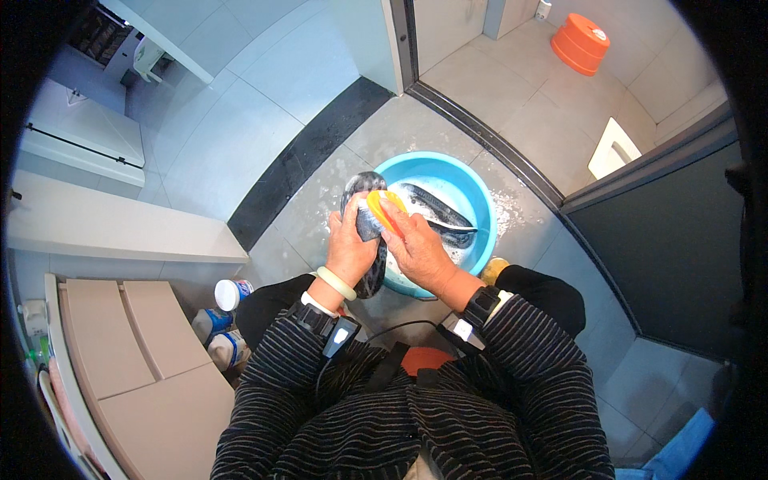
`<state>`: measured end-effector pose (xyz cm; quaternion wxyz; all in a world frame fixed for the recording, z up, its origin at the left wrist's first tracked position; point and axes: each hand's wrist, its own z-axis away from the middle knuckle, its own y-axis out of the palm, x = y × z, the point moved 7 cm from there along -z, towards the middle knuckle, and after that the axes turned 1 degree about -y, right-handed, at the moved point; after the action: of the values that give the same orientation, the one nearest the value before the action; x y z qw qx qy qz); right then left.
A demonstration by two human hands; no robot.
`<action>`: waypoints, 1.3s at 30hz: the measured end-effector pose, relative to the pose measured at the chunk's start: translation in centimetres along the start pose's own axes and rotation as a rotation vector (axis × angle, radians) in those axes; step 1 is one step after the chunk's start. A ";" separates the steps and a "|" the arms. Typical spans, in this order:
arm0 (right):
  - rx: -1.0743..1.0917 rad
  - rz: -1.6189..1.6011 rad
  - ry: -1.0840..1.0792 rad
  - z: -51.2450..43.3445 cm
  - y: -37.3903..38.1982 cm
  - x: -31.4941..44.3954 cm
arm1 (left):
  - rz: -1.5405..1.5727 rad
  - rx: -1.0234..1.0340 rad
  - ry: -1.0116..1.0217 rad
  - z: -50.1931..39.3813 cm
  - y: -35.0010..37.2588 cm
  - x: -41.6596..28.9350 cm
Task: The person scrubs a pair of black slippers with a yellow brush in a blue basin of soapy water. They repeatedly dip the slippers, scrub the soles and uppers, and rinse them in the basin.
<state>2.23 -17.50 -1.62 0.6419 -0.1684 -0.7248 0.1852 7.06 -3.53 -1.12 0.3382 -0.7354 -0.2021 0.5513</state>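
My left hand [350, 249] grips a dark, wet slipper [373, 273] around its middle, holding it at the left rim of a light-blue plastic basin [488, 240]. Suds streak the slipper's surface. In my right hand [423, 249] is a yellow-and-orange scrub brush [384, 207], pressed against the slipper's strap area; the bristles are mostly hidden. Another dark slipper [441, 207] with a white edge lies in foamy water inside the basin. My fingers cover part of the held slipper.
Wet grey floor tiles with foam surround the basin. A dark threshold strip [300, 162] runs at left, a sliding-door track [492, 141] at right. Several bottles and tubs [227, 295] stand beside a beige cabinet [162, 336]. An orange stool [580, 45] sits beyond the track.
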 end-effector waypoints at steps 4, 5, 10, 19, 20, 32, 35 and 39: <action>-0.167 -0.312 0.039 -0.9 0.4 -2.3 | 0.004 0.057 -0.140 0.4 0.6 1.5; -0.196 -0.440 0.111 -1.0 0.6 -3.2 | 0.013 0.081 -0.172 0.5 0.8 1.9; -0.156 -0.884 0.612 0.2 1.7 -5.6 | 0.084 0.105 -0.317 0.9 1.2 4.0; -0.098 -1.209 0.660 -1.0 0.7 -2.4 | 0.312 -0.094 -0.257 2.3 0.7 3.4; -0.144 -1.246 0.620 -1.2 0.6 -2.4 | 0.261 -0.059 -0.280 2.5 1.2 3.5; -0.362 -0.918 0.301 -3.0 -1.7 -2.1 | -0.028 -0.011 -0.012 0.9 -2.7 -0.1; -0.324 -0.946 0.261 -3.2 -1.8 -1.4 | 0.093 -0.121 0.040 0.8 -2.9 -0.8; -0.266 -0.845 0.231 -3.4 -1.7 -0.8 | 0.329 -0.028 -0.178 0.3 -0.4 2.0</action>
<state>5.69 -19.21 -1.08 0.7106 0.0416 -0.6709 -0.2078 7.42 -1.82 -2.22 0.2142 -0.7113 -0.1160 0.6593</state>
